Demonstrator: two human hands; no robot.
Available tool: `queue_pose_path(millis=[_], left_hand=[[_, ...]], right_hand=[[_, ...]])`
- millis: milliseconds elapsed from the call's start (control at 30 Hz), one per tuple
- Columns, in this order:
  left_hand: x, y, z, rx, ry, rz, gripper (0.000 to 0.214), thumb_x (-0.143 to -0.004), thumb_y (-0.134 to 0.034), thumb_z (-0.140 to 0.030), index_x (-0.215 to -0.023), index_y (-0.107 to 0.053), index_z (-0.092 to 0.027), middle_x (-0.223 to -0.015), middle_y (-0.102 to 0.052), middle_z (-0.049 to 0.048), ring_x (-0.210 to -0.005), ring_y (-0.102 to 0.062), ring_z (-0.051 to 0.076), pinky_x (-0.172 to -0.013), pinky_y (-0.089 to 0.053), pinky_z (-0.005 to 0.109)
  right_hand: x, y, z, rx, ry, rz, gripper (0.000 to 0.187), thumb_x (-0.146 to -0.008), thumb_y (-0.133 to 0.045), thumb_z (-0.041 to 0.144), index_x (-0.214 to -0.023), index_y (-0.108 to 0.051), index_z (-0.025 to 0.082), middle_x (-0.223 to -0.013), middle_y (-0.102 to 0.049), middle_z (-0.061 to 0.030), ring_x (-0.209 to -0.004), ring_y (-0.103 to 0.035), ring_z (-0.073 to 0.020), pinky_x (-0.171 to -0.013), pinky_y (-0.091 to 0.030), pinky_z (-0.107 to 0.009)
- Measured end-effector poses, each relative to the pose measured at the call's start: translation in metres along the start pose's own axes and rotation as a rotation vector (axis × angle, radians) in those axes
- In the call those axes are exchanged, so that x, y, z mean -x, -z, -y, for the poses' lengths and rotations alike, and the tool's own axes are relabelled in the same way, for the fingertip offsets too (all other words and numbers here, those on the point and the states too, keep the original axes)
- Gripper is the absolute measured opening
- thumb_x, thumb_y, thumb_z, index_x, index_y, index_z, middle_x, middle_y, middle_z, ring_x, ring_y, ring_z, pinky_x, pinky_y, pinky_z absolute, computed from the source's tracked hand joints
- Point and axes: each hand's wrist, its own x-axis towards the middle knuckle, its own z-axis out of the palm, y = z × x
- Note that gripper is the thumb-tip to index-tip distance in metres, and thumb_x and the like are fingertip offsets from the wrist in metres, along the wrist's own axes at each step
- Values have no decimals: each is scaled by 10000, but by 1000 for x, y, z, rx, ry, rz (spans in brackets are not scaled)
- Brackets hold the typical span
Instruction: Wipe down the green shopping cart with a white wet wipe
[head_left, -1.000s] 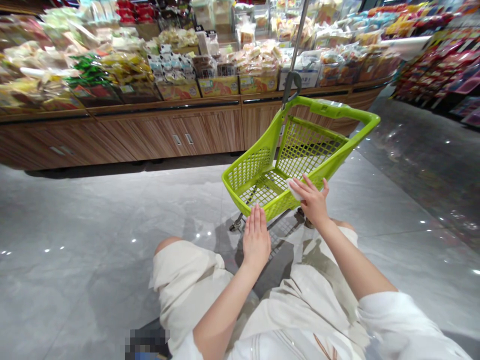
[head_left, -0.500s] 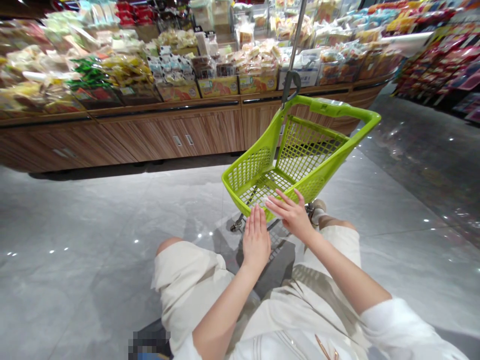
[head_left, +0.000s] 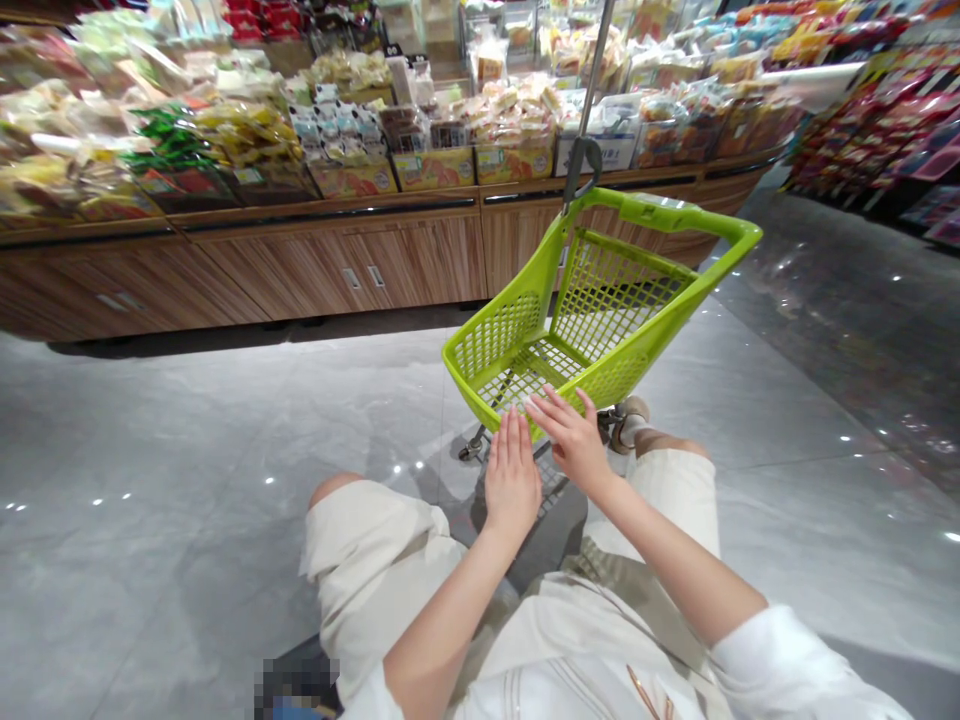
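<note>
On glossy grey floor (head_left: 225, 430) before the person, a lattice-walled green plastic cart (head_left: 637, 360) slants lengthwise, nose near left, handle (head_left: 660, 212) far right. At its near edge, the left hand (head_left: 514, 480) lies flat, fingers straight, ungripping; whether the right hand (head_left: 576, 440) grasps anything, I cannot tell.

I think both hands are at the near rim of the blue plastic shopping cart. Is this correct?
Not the colour: the head view shows a lime-green plastic shopping cart, not a blue one. The left hand and right hand are indeed at its near rim.
</note>
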Motion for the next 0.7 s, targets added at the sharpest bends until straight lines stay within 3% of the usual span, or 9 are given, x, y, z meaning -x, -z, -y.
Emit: queue_pose_path(millis=[100, 200, 333, 400, 467, 533, 700], left_hand=[[0, 0, 2, -11, -5, 5, 862, -863, -508, -148, -1563, -22, -15, -1648, -125, 192, -1538, -61, 272, -1234, -257, 453], [0, 1, 3, -2, -11, -3, 848, -878, -496, -162, -1568, -21, -34, -1650, -117, 188, -1538, -72, 270, -1231, -264, 457], [0, 2, 2, 9, -23, -6, 837, -884, -489, -170, -1572, -29, -46, -1651, -111, 188, -1535, -82, 272, -1231, -261, 454], [0, 2, 1, 10, -25, -6, 837, -884, -491, -175, -1571, -33, -42, -1651, -113, 189, -1535, -79, 273, -1232, -260, 451], [0, 2, -1, 15, -16, -9, 831, -886, -486, -175, -1571, -34, -40, -1651, -116, 188, -1535, -81, 273, -1228, -267, 450], [0, 0, -1, 21, -1, -13, 829, -885, -482, -173, -1570, -34, -38, -1652, -114, 186, -1536, -86, 275, -1225, -275, 450], [-1, -1, 0, 3, 0, -10, 849, -857, -498, -148, -1565, -50, -16, -1649, -144, 185, -1537, -80, 270, -1236, -254, 437]], right_hand=[[0, 3, 0, 24, 90, 57, 784, -714, -439, -17, -1427, -487, 306, -1454, -556, -13, -1449, -372, -206, -1201, -89, -518], [-5, 13, -29, 94, 103, 52, 765, -733, -469, -6, -1416, -496, 338, -1430, -580, 4, -1451, -368, -219, -1197, -82, -539], [-12, 25, -78, 170, -105, -87, 745, -718, -493, 19, -1386, -531, 347, -1397, -611, 5, -1436, -393, -246, -1175, -127, -571], [-13, 27, -88, 179, -195, -153, 723, -714, -487, 30, -1362, -556, 342, -1378, -627, -1, -1432, -397, -263, -1160, -142, -596], [-13, 23, -80, 166, -219, -172, 705, -716, -479, 33, -1347, -569, 334, -1363, -638, -8, -1431, -399, -267, -1158, -149, -602], [-10, 15, -56, 126, -195, -152, 713, -711, -471, 22, -1353, -563, 320, -1367, -635, -14, -1431, -400, -254, -1169, -146, -584], [-3, -2, 8, 13, -4, -17, 766, -694, -440, -16, -1399, -517, 274, -1421, -590, -35, -1436, -395, -217, -1197, -121, -523]])
